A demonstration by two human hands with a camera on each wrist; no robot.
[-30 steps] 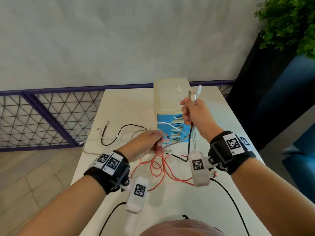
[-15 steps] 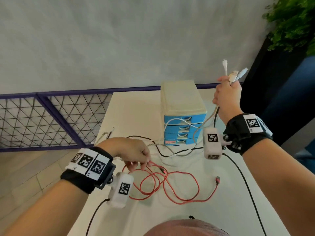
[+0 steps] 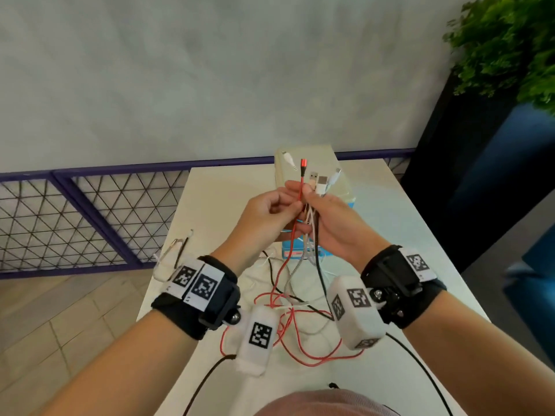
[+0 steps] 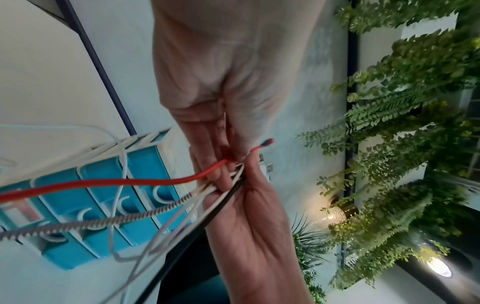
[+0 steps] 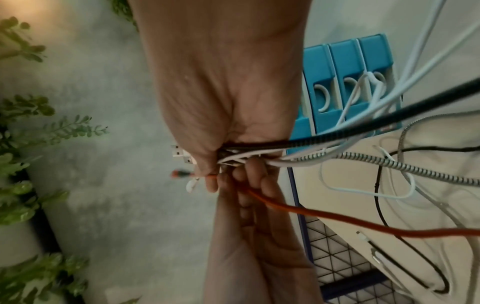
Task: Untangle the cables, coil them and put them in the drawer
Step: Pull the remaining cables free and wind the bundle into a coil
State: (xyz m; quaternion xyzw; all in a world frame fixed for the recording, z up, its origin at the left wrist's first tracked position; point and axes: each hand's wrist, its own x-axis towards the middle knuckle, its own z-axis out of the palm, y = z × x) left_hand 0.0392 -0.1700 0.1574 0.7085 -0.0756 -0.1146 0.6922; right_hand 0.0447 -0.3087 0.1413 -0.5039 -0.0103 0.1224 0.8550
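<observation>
Since half a second ago both hands have met in front of the chest, the left having lifted the red cable's plug end up off the table to the right hand's raised bunch. Nearest, loose red loops lie on the white table between the wrists, crossed by a black cable and a braided grey one; above them the left hand pinches the red cable just below its connector; touching it, the right hand is closed round several cable ends, plugs up; behind stands the blue-drawered organiser, drawers closed. These cords look light and limp, so they likely snag on one another; best held close to the stiff plugs and drawn out one at a time.
</observation>
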